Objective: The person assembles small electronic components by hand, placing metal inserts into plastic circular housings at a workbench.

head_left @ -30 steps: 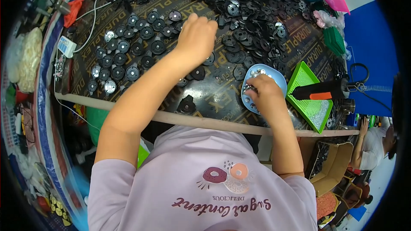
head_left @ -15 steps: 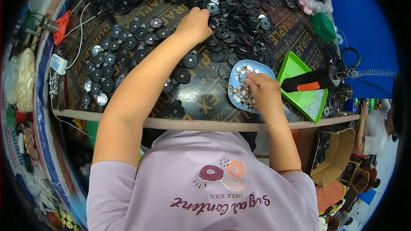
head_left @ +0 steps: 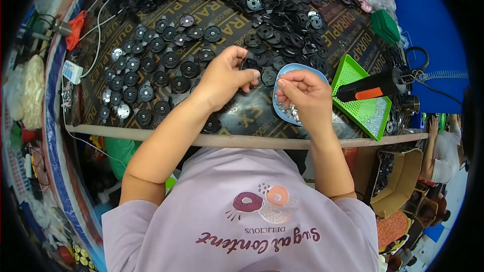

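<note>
My left hand (head_left: 227, 76) is closed around the edge of a black round plastic part (head_left: 250, 64), which it holds above the patterned board. Over the blue tray (head_left: 297, 67), my right hand (head_left: 308, 99) has thumb and fingers pinched together. Whatever lies between those fingertips is too small to make out. Small silvery metal pieces (head_left: 294, 114) lie in the tray, partly covered by that hand. To the left, many black discs (head_left: 189, 69) with metal centres lie spread in rough rows. A large heap of similar black parts (head_left: 272, 2) fills the far side.
A black-and-orange power screwdriver (head_left: 368, 88) hangs from a coiled cord over a bright green tray (head_left: 348, 70) holding small clear pieces. Dark green baskets (head_left: 385, 26) stand far right. A white cable runs along the left. Below the right edge is a cardboard box (head_left: 406, 176).
My left hand has drawn back from the heap toward me with a black round part. My right hand has risen slightly from the metal pieces, its fingertips pinched.
</note>
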Demonstrator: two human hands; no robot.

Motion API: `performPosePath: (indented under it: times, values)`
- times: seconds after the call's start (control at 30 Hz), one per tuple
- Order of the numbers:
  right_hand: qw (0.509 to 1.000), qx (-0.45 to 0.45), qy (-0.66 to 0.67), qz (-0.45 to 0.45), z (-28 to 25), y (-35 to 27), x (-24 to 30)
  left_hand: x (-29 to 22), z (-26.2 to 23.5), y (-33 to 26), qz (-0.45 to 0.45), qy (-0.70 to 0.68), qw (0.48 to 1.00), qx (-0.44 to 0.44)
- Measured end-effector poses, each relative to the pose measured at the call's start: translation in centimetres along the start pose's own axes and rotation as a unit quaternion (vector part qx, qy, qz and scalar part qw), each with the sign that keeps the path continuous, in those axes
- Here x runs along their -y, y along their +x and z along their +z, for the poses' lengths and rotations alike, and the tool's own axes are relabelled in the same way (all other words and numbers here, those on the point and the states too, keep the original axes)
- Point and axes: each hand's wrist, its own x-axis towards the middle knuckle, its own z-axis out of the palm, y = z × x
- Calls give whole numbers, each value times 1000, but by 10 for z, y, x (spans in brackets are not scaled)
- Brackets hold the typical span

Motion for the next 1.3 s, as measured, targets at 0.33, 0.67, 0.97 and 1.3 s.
performPosePath:
  times: [0.33,0.67,0.97,1.3]
  values:
    - [979,41,196,26,4,11,-20,11,14,-27,-65,-222,972,46]
    - [999,12,-52,0,19,10,-8,19,20,-28,8,-157,988,-4]
    - [995,-19,-93,-30,34,12,-5,16,19,-32,33,-136,990,-10]
    - [946,-50,-271,-170,49,11,-2,14,4,-37,69,-107,992,-19]
